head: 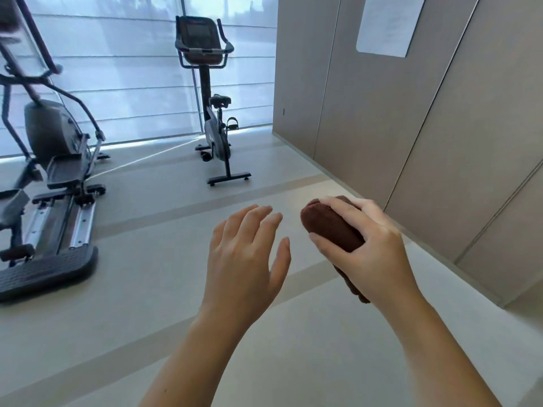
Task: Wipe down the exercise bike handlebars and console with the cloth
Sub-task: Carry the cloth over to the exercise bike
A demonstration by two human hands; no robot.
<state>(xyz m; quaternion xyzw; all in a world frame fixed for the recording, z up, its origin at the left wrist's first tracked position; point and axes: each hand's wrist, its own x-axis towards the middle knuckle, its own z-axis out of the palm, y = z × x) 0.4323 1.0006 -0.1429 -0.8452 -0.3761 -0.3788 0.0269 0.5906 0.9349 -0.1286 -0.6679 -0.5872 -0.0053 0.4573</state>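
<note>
1. While both bare forearms reach out ahead over the pale floor, the right hand grips the cloth, a dark brown towel rolled into a thick bundle. The fingers wrap over the top and the thumb presses along the near side.
2. One rounded end of the roll pokes out past the fingertips, and the other end trails down below the wrist.
3. Over to the left hand: it is just beside the cloth and holds nothing. The fingers are straight and a little fanned, the back of the hand is up, and a strip of floor shows between it and the roll.
4. The exercise bike stands well apart from both hands, up ahead by the window, upright on its two floor bars.
5. At the top of its mast is the console, dark screen facing this way (too dim to read). The handlebars loop around just below it, with one grip curling up on the right.
6. The cloth and the bike are nowhere near touching.
7. On the left edge is an elliptical trainer, foot plates and rails showing, partly cut off by the frame.
8. Pale blinds cover the window behind both machines. Beige wall panels run down the right side, with a white sheet fixed high up, its print unreadable.
</note>
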